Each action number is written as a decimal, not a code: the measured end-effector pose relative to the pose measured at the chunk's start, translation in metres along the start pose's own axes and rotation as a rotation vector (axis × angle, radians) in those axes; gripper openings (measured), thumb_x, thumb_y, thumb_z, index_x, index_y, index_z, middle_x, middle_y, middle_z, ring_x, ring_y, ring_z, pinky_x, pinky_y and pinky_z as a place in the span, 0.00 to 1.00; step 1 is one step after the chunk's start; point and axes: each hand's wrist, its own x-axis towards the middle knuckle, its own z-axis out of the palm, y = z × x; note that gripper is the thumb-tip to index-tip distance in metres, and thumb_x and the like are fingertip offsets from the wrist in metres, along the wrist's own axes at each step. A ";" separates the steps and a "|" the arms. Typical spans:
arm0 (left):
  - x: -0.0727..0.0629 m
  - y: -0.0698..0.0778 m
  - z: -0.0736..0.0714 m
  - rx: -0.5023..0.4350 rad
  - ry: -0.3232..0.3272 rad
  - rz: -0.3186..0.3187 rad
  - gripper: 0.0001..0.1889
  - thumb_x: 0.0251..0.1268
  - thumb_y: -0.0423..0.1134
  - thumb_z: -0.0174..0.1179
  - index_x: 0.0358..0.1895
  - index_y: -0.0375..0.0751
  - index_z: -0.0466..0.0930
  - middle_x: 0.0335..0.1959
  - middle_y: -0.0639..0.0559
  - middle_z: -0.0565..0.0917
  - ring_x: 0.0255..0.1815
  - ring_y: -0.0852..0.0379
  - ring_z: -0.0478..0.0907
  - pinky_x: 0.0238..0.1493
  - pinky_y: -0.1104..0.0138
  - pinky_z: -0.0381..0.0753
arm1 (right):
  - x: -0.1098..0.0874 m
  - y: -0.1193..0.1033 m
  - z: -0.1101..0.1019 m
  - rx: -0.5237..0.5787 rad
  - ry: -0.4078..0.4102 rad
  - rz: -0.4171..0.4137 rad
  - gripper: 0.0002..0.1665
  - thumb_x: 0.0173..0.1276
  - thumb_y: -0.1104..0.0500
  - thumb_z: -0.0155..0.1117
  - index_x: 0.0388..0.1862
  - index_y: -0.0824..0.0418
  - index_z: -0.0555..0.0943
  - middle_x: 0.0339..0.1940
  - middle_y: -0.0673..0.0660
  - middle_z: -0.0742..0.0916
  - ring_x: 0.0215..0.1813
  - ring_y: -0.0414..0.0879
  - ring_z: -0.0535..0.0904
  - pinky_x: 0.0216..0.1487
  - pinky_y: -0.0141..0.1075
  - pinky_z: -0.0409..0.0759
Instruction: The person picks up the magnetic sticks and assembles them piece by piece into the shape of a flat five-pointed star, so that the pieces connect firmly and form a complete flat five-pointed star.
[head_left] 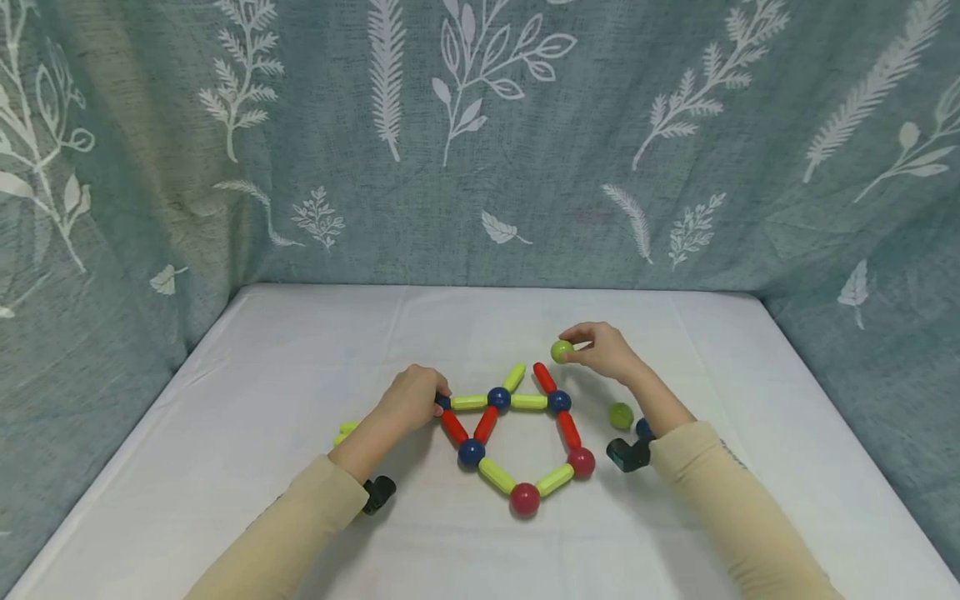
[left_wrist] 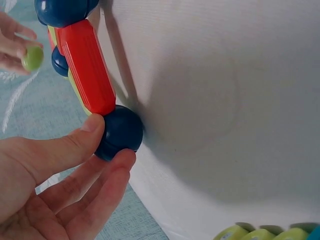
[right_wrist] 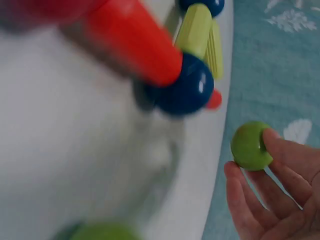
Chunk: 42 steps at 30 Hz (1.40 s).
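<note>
A frame of ball-and-rod building pieces lies mid-table, with red rods [head_left: 568, 431], yellow-green rods [head_left: 497, 475], blue balls [head_left: 471, 452] and red balls [head_left: 524, 499]. My left hand [head_left: 411, 400] pinches the blue ball [left_wrist: 120, 132] at the frame's left corner between thumb and fingers. My right hand [head_left: 603, 350] holds a green ball [right_wrist: 251, 145] at its fingertips, up and to the right of two free rod ends. Those ends belong to a yellow-green rod [head_left: 514, 377] and a red rod [head_left: 544, 377], which lean toward each other without touching.
Another green ball [head_left: 620, 415] and a blue ball [head_left: 643, 429] sit beneath the right forearm. Spare yellow-green rods [head_left: 347, 431] lie left of the left wrist, partly hidden by it. A patterned curtain [head_left: 480, 225] hangs behind the white table [head_left: 300, 333].
</note>
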 end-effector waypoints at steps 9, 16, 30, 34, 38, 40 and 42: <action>0.000 0.000 0.000 -0.010 0.004 -0.006 0.10 0.48 0.29 0.68 0.37 0.35 0.84 0.36 0.45 0.84 0.42 0.48 0.79 0.46 0.60 0.77 | 0.025 -0.021 0.026 -0.032 0.000 0.049 0.19 0.63 0.63 0.61 0.52 0.68 0.75 0.53 0.66 0.79 0.51 0.56 0.76 0.45 0.40 0.77; 0.000 0.001 0.000 -0.019 0.001 -0.002 0.11 0.48 0.29 0.68 0.37 0.35 0.84 0.37 0.44 0.84 0.42 0.48 0.79 0.46 0.59 0.76 | 0.035 -0.028 0.038 -0.102 -0.054 0.138 0.17 0.61 0.64 0.62 0.50 0.66 0.77 0.52 0.64 0.80 0.47 0.52 0.78 0.42 0.35 0.78; 0.001 0.001 0.000 -0.019 -0.008 -0.007 0.11 0.48 0.30 0.68 0.38 0.36 0.84 0.37 0.45 0.84 0.43 0.47 0.79 0.47 0.59 0.76 | 0.022 -0.029 0.027 -0.020 -0.180 0.096 0.25 0.65 0.62 0.58 0.61 0.66 0.70 0.59 0.67 0.74 0.51 0.54 0.77 0.44 0.37 0.79; 0.002 0.002 0.000 -0.019 -0.007 -0.007 0.11 0.48 0.29 0.68 0.38 0.36 0.84 0.38 0.44 0.84 0.44 0.47 0.78 0.48 0.59 0.76 | 0.000 -0.024 0.018 -0.014 -0.112 -0.002 0.23 0.63 0.61 0.60 0.57 0.65 0.74 0.53 0.64 0.78 0.48 0.54 0.77 0.44 0.39 0.78; 0.002 0.002 -0.001 -0.002 -0.022 -0.018 0.11 0.48 0.30 0.68 0.38 0.36 0.85 0.39 0.44 0.83 0.45 0.47 0.78 0.48 0.59 0.76 | -0.032 -0.015 0.018 -0.039 -0.121 -0.088 0.16 0.60 0.61 0.64 0.47 0.65 0.79 0.38 0.57 0.83 0.37 0.48 0.77 0.37 0.36 0.78; 0.001 0.002 -0.002 -0.001 -0.033 -0.023 0.11 0.49 0.30 0.67 0.39 0.36 0.85 0.40 0.44 0.83 0.45 0.47 0.78 0.48 0.59 0.76 | -0.048 -0.012 0.019 -0.061 -0.183 -0.108 0.12 0.59 0.61 0.65 0.41 0.64 0.81 0.30 0.53 0.82 0.32 0.45 0.76 0.32 0.34 0.76; 0.001 0.001 -0.002 -0.009 -0.039 -0.029 0.11 0.50 0.30 0.67 0.39 0.37 0.85 0.41 0.44 0.83 0.46 0.47 0.77 0.49 0.58 0.75 | -0.063 -0.009 0.022 -0.095 -0.256 -0.111 0.09 0.57 0.59 0.67 0.35 0.61 0.81 0.25 0.50 0.79 0.28 0.42 0.73 0.29 0.32 0.73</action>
